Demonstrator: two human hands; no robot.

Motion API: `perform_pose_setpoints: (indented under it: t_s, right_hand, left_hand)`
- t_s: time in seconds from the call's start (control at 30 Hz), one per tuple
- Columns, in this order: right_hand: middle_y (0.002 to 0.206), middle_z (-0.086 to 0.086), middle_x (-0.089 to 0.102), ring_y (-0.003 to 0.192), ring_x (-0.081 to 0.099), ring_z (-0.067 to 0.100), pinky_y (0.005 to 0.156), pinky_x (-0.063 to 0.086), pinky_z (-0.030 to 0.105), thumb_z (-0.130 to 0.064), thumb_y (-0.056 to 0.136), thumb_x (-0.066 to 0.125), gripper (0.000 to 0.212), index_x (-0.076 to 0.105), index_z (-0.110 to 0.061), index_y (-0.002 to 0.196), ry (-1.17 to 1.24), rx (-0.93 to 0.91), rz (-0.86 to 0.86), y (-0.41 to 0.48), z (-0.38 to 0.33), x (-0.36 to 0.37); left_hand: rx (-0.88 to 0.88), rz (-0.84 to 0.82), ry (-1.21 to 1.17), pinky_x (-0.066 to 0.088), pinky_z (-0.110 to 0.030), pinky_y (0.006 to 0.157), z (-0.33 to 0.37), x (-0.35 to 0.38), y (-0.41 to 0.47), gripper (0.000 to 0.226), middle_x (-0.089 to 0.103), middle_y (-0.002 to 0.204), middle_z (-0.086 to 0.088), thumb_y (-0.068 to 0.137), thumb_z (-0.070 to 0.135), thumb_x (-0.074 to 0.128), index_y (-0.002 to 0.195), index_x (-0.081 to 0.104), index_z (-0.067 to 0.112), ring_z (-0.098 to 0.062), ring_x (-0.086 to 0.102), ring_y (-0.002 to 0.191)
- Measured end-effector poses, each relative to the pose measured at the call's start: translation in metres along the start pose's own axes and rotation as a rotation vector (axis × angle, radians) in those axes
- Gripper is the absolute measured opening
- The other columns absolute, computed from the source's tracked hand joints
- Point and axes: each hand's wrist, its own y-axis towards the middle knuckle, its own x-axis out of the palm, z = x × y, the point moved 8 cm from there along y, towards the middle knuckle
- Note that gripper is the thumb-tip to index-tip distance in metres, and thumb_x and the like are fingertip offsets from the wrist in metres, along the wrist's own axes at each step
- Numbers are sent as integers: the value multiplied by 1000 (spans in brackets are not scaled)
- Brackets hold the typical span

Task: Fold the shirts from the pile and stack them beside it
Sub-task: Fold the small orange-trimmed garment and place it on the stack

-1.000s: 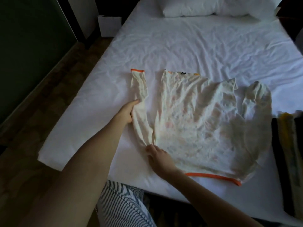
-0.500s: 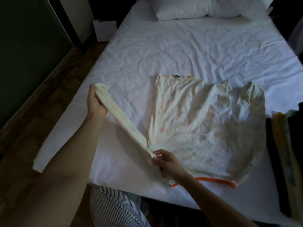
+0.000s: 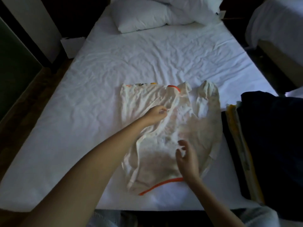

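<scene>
Fingers [image 3: 162, 110] curled, pinching sleeve [image 3: 173, 99] across shirt [image 3: 196, 136] with left hand [image 3: 155, 114].
Hovering right hand [image 3: 186, 158] loosely spread over shirt, gripping nothing.

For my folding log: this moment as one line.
cream orange-trimmed shirt on white bed | left hand pinches folded-in sleeve | right hand open above shirt

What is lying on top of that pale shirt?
Its own sleeve, orange cuff at the far end, lies folded across the shirt. The left hand pinches that sleeve; the right hand is over the lower part. The front beneath is hidden.
</scene>
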Motion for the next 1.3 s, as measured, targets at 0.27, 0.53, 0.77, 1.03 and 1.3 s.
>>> perform_pose_setpoints:
  t_s: [0.27, 0.53, 0.77, 1.03, 1.3]
  right_hand:
    - [116, 24, 55, 108, 53, 42, 90, 42, 45, -48, 68, 52, 71, 52, 1, 120, -253, 167, 327, 24, 96, -75]
    - [120, 11, 59, 116, 44, 23, 96, 27, 34, -53, 75, 50, 66, 56, -9, 124, -224, 96, 387, 23, 116, -60]
    - [117, 11, 61, 112, 45, 23, 93, 30, 35, -49, 77, 51, 59, 49, -12, 124, -247, -12, 464, 22, 117, -56]
    - [110, 10, 67, 109, 46, 23, 89, 31, 39, -45, 86, 45, 42, 47, -23, 122, -362, -137, 446, 20, 105, -53]
    - [101, 15, 68, 98, 52, 22, 86, 34, 35, -27, 94, 40, 31, 54, -16, 120, -240, -473, 344, 7, 79, -50]
  left_hand:
    - [66, -2, -37, 42, -23, 77, 95, 87, 70, 21, 63, 96, -7, 92, 12, 53, 104, 68, 2, -14, 55, 91]
    - [-175, 120, -61, 52, -25, 71, 123, 114, 160, 64, 64, 108, -15, 79, 34, 60, 132, 38, 5, -30, 63, 95]
    - [-417, -283, -544, 51, -30, 87, 127, 141, 193, 29, 70, 99, -7, 88, 32, 66, 108, 63, 11, -20, 66, 87]
    - [205, -129, -1112, 51, -30, 70, 227, 33, 132, 45, 71, 73, -6, 74, -11, 37, 68, 75, 12, -18, 65, 67]
    - [-499, 782, -1204, 42, -15, 46, -80, -80, -21, 26, 45, 77, 5, 98, 19, 35, 74, 44, 20, -8, 40, 61]
